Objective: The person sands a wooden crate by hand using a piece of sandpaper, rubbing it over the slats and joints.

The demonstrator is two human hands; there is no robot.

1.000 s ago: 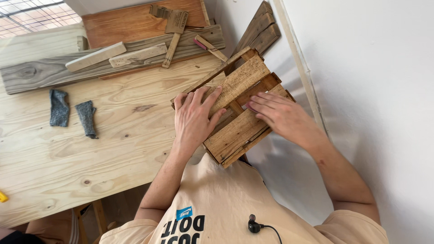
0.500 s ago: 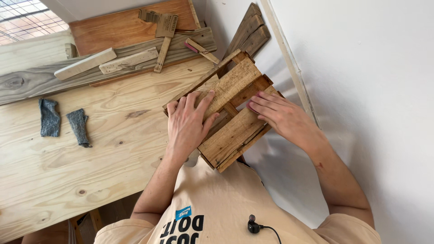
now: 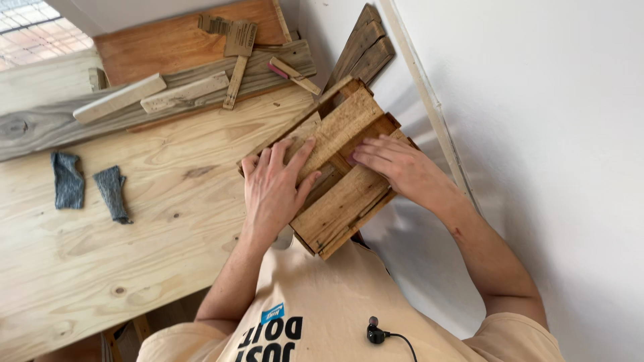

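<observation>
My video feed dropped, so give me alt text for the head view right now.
Both hands lie flat on a slatted wooden box at the plywood table edge: left hand on its near side, right hand on top. Two grey cloth pieces lie left; wood offcuts lie behind.

Left hand (image 3: 274, 191): slid slightly down the slatted wooden box (image 3: 333, 171); right hand (image 3: 396, 169): fingertips shifted inward across slats.

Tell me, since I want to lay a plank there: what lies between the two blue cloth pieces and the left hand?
In the head view, only bare plywood table top lies between the blue cloth pieces and the left hand.
</observation>
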